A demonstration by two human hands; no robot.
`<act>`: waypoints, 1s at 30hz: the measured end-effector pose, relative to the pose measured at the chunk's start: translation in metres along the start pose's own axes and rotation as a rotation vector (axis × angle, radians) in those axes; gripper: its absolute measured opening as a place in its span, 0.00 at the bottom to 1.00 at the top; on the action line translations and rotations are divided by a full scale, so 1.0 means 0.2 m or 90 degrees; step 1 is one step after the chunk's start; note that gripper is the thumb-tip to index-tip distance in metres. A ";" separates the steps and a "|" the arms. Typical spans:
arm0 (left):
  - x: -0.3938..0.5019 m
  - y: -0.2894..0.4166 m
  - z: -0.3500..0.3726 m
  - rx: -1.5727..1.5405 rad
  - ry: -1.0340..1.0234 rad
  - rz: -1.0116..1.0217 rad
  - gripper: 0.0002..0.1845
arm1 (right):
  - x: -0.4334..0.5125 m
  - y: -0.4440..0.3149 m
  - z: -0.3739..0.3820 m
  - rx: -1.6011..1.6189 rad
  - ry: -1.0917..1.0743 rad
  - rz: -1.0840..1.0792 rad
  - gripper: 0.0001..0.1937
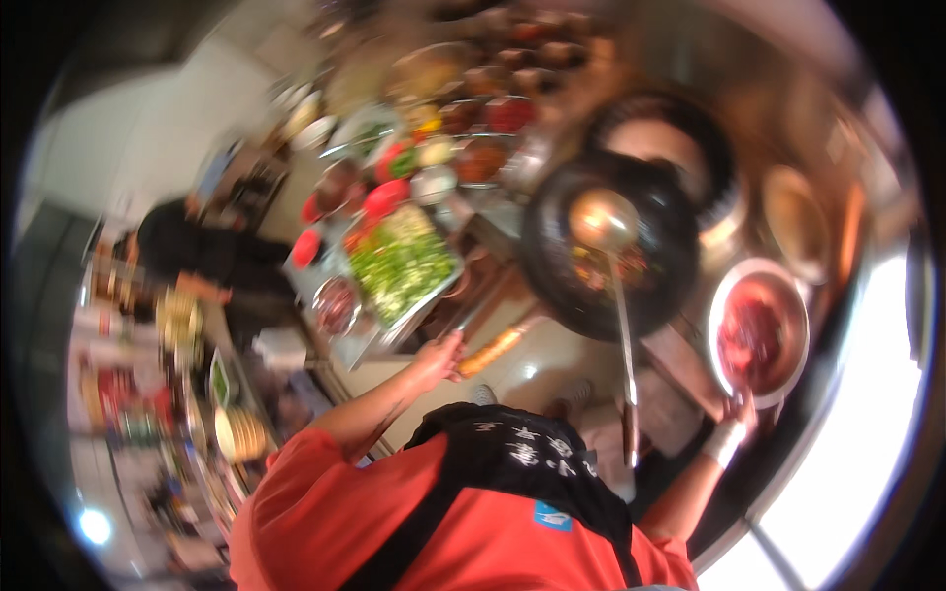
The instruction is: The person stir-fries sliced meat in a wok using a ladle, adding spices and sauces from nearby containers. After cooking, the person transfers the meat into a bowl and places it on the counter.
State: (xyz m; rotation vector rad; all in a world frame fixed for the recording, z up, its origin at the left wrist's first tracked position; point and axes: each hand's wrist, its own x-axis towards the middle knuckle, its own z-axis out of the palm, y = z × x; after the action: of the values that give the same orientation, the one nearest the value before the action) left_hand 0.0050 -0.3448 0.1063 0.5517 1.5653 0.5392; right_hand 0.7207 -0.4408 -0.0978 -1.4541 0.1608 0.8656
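My left hand (440, 360) is at the near end of a wok handle with a yellow-orange grip (491, 353); blur hides whether its fingers close around it. The black wok (543, 273) holds some chopped food in red and yellow tones. A metal ladle (604, 219) rests in the wok, its long handle pointing towards me with no hand on it. On the right, my right hand (739, 410) grips the near rim of a metal bowl (796, 347). Raw red meat (750, 329) lies in that bowl.
Left of the wok stands a metal tray of chopped green vegetables (403, 270), beside a small bowl of dark red food (338, 305). Several seasoning containers (480, 159) are behind. A second wok (713, 140) sits beyond the first. A person in black (214, 247) is far left.
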 end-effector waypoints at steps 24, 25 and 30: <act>-0.32 -1.78 -1.69 0.096 0.153 -0.135 0.29 | -1.56 -0.42 1.34 -0.014 -0.169 -0.274 0.15; -0.33 -1.84 -1.79 0.091 0.157 -0.115 0.28 | -1.70 -0.37 1.47 -0.032 -0.185 -0.279 0.14; -0.49 -2.03 -2.29 0.161 0.253 -0.067 0.26 | -2.27 0.09 2.12 -0.109 -0.311 -0.220 0.11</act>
State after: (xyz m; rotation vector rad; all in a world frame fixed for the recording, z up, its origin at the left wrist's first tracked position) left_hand -0.4590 -0.7263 -0.0477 0.5718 2.0472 0.3871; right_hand 0.2243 -0.2474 0.2231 -1.3314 -0.5272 0.9347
